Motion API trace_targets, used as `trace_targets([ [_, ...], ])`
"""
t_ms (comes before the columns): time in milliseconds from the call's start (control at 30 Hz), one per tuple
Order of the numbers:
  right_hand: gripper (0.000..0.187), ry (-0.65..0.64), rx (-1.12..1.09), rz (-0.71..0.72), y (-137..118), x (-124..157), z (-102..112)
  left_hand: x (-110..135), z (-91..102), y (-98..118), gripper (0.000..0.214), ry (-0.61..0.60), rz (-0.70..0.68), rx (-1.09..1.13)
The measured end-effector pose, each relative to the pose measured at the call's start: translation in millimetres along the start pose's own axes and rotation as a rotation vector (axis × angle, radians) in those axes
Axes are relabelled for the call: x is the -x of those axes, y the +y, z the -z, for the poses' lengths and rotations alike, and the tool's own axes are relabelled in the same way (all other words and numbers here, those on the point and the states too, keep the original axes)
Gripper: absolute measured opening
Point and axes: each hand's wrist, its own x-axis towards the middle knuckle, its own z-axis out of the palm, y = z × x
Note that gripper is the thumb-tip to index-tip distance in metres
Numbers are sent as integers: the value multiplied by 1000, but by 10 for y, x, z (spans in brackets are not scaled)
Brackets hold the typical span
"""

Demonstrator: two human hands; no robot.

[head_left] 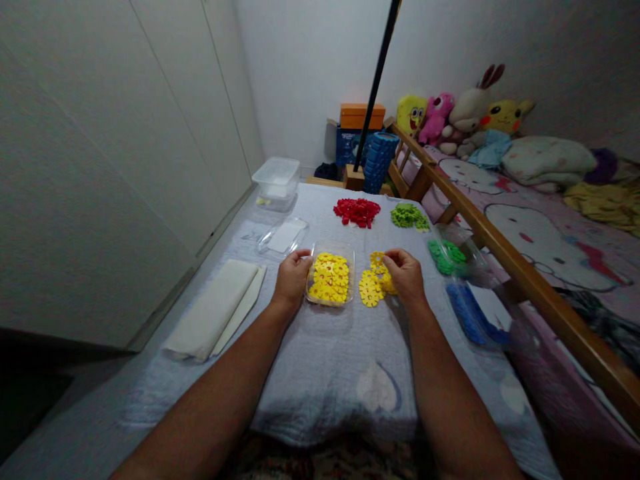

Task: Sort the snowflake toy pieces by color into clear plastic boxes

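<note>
A clear plastic box [351, 273] stands in front of me, with yellow snowflake discs [330, 277] piled inside. My left hand [291, 277] grips the box's left wall, thumb at the rim. To the right of the box, my right hand [404, 270] pinches a yellow snowflake disc [377, 261] between thumb and fingers. Below that hand, several loose yellow discs [370, 290] lie on the cloth, partly hidden by the fingers. A clear lid [284, 237] with a white label rests beyond my left hand.
Red pieces [357, 212] and light green pieces [409, 217] lie heaped farther back. On the right are boxes of green discs [447, 257] and blue pieces [473, 313], beside a wooden bed rail [500, 243]. A folded cloth [215, 310] and stacked clear tubs [277, 179] are on the left.
</note>
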Motion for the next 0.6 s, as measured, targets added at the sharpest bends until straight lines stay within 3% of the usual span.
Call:
trace_targets([
  [100,24,-50,-193,18,-82,85,-117,7,-2,6,39,2,-7,-5],
  [167,22,-97,-205,46,-151,164,-202,11,-4,11,39,2,-6,-2],
  [400,4,-209,65,313,-327,366,-460,1,-8,3,38,-19,8,18],
  [600,9,-233,220,328,-250,410,-615,5,-8,15,40,-14,11,9],
])
